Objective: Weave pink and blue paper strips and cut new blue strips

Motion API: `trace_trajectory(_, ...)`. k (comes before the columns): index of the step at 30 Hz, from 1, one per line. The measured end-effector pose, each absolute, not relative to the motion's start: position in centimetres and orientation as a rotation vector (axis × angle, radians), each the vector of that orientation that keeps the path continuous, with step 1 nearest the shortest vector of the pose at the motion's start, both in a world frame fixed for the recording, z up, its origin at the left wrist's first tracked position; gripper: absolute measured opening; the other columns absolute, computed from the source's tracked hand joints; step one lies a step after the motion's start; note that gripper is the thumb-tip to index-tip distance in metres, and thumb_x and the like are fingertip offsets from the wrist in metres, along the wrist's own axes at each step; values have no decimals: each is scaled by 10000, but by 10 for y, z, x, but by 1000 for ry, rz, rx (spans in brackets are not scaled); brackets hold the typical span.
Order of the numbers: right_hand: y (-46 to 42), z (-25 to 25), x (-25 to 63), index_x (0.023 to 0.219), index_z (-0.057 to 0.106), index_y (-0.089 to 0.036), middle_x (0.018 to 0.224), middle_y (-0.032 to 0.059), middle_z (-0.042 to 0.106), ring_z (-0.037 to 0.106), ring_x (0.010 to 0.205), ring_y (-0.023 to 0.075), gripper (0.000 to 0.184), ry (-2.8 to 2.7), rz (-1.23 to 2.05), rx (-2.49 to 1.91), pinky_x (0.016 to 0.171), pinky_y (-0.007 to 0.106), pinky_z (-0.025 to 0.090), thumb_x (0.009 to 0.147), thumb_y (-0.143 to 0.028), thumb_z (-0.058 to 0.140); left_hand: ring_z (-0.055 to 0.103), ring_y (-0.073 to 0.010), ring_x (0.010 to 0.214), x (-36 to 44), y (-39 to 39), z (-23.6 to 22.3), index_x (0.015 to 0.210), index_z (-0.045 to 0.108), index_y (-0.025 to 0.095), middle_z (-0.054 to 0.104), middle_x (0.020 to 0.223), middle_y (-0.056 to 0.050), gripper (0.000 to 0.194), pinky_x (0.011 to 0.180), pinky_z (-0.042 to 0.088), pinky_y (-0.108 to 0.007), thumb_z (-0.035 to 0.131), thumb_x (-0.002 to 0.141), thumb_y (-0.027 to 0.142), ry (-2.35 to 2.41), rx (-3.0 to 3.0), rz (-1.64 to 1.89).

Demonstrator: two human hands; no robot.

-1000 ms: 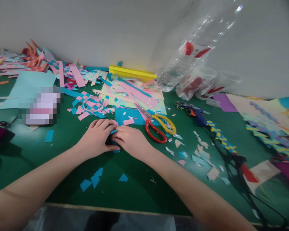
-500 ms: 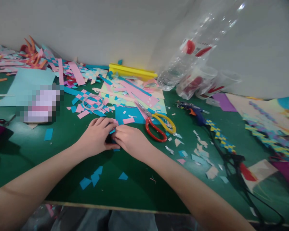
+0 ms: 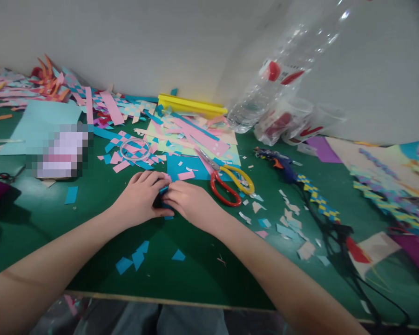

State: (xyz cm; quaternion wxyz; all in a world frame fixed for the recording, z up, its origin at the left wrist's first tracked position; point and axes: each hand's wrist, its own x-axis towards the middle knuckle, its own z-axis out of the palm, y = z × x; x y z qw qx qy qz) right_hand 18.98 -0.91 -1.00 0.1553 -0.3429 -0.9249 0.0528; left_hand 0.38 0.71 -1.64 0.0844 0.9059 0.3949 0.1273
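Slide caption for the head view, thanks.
Left hand and right hand meet at blue paper, scissors nearby on a green table.

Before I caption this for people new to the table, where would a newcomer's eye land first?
Probably on the left hand and right hand, close together around a small blue piece near the middle of the green table. Next, the scissors, one handle red and one yellow, stand out beyond the right hand, to its right. The tall clear bottle with a red-and-white label catches the eye at upper right.
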Motion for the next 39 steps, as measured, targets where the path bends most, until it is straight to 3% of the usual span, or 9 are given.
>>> trace_trajectory(7,-12,-7,186,726,616,-142,747,47,612,559,717,170,156,-2745,-118,-979,615,288,435,869,-121,557,481,-297,1196,4,6,-14,1223,517,199,550,1302,-100,665,1006,353,-453,694,717,592,1187,2687,385)
trace_trajectory(12,-11,-10,186,734,627,-132,721,59,623,564,691,170,206,-2719,-292,-917,611,288,431,888,-97,494,487,-286,1190,4,7,-15,1221,519,199,550,1302,-93,645,1011,351,-444,688,730,581,1182,2692,394)
trace_trajectory(19,-7,-18,188,818,636,-125,826,75,676,623,801,182,187,-2675,-179,-952,670,282,463,921,-155,482,474,-294,1200,4,8,-16,1243,516,195,545,1307,-90,708,1019,347,-455,718,692,590,1193,2701,385)
trace_trajectory(39,-4,-27,187,754,620,-153,681,45,605,547,612,146,276,-2406,-466,-1010,583,277,376,951,-197,433,482,-308,1194,5,7,-15,1188,546,177,547,1300,-106,686,1011,358,-470,714,680,607,1211,2716,373)
